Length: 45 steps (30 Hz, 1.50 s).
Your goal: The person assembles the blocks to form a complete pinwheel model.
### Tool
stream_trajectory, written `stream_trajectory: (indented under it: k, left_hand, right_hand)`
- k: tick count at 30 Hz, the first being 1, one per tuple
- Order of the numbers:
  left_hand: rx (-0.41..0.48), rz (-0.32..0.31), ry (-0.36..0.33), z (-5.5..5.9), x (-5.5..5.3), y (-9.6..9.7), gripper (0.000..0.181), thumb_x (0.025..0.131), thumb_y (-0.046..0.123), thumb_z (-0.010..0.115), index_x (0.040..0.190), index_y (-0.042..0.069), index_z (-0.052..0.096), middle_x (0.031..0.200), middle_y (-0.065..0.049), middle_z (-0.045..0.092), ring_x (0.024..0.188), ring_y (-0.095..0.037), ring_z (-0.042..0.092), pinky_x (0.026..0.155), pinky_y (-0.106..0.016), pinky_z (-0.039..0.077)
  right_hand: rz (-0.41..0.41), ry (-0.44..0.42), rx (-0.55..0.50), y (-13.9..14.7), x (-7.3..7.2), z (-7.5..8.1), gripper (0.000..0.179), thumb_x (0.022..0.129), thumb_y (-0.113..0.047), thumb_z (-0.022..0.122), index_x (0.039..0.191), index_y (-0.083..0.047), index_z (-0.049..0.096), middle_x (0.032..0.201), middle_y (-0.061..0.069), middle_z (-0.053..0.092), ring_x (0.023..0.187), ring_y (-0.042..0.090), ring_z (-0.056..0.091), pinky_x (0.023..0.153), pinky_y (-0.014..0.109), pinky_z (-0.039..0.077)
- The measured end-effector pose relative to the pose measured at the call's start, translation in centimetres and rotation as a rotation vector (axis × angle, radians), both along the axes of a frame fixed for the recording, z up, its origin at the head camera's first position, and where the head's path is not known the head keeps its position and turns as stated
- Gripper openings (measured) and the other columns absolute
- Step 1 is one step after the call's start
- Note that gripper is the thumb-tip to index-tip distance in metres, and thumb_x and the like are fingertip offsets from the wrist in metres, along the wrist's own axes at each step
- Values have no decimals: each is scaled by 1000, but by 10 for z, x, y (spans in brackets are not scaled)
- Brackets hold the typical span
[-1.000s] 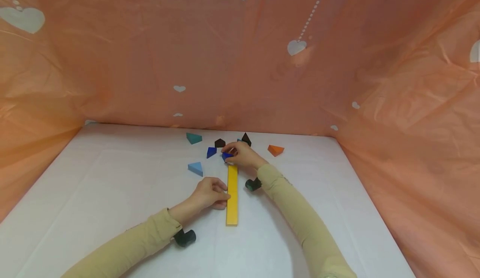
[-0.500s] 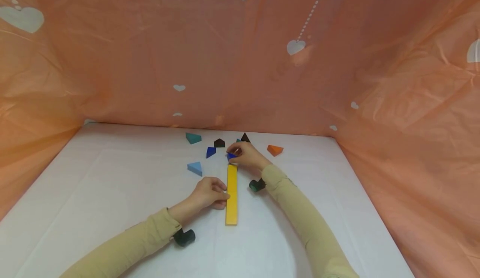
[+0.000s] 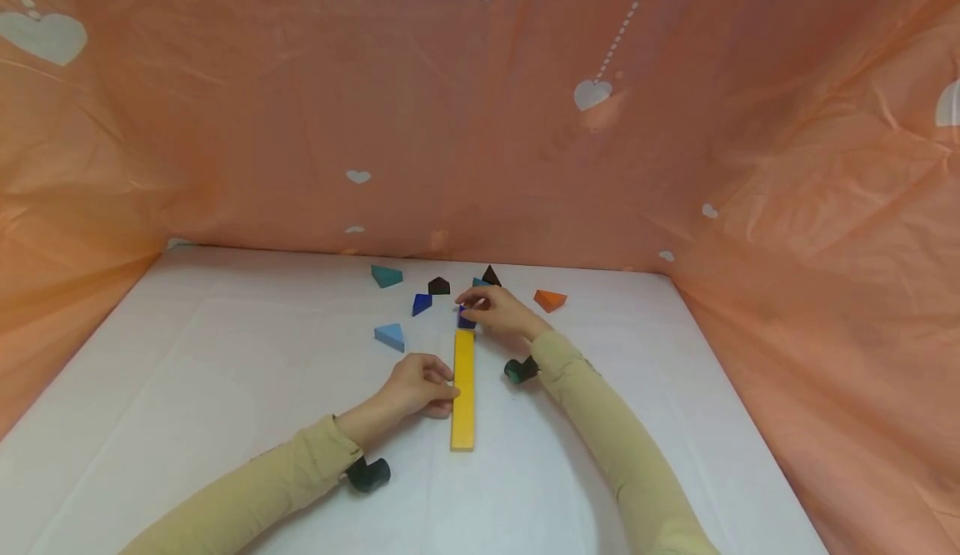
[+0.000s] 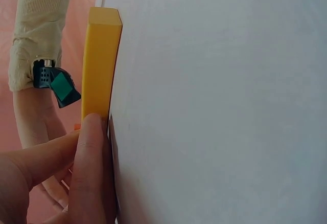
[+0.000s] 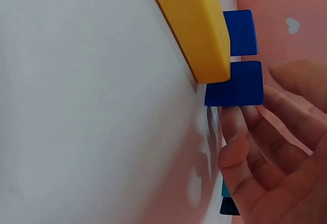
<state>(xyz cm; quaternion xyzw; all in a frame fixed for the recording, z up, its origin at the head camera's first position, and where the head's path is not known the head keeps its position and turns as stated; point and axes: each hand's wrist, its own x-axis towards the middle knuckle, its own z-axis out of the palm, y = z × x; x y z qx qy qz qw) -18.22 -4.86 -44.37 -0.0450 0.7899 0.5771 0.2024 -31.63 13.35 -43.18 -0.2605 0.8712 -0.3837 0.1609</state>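
A long yellow bar [image 3: 463,422] lies lengthwise on the table, pointing away from me. My left hand [image 3: 422,384] touches its left side, thumb tip just over the edge; the fingers do not wrap round to the far side. At the bar's far end my right hand [image 3: 498,309] holds a small blue block [image 3: 467,319] between thumb and fingers. In the right wrist view this blue block [image 5: 235,88] sits right at the end of the yellow bar [image 5: 202,35], with fingertips against its lower edge. A second blue block [image 3: 422,304] lies to the left.
Beyond the hands are a teal block [image 3: 387,276], two dark brown blocks, one five-sided [image 3: 439,287], one pointed [image 3: 491,275], and an orange block [image 3: 551,300]. A light blue wedge [image 3: 390,336] lies left of the bar. Orange curtains [image 3: 480,163] close in the white table [image 3: 247,355].
My right hand has moved slightly right with the blue block, which has turned from tilted to square with the bar's far end. The left hand and the bar have stayed put.
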Motion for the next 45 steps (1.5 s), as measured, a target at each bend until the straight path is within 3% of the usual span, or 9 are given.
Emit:
stream_trajectory:
  k: [4, 9, 14, 45]
  left_hand:
    - [-2, -1, -6, 0, 0, 0, 27, 83, 6, 74, 104, -2, 60, 80, -12, 63, 60, -17, 65, 59, -28, 57]
    - [3, 0, -3, -1, 0, 0, 26, 82, 6, 74, 103, -2, 61, 81, -12, 63, 60, -17, 66, 60, -28, 57]
    - [6, -1, -1, -4, -1, 1, 26, 82, 6, 75, 103, -1, 61, 81, -12, 63, 60, -17, 66, 60, -28, 57]
    - [24, -1, 18, -3, 0, 0, 25, 82, 5, 75, 102, -2, 61, 79, -11, 63, 60, -18, 66, 60, -28, 57]
  right_hand:
    - [6, -22, -16, 3, -1, -1, 30, 94, -17, 61, 124, -10, 62, 114, 1, 61, 100, 19, 57, 80, 26, 52]
    - [-9, -109, -57, 5, -2, -2, 33, 95, -20, 61, 126, -13, 61, 114, 3, 60, 100, 20, 57, 74, 29, 54]
    - [-11, -176, -87, 9, -5, -4, 31, 94, -22, 62, 125, -15, 63, 115, 2, 60, 100, 21, 57, 76, 30, 53]
    - [25, -211, -120, 8, 0, -6, 30, 93, -22, 64, 122, -13, 65, 115, -2, 63, 102, 20, 57, 82, 30, 53]
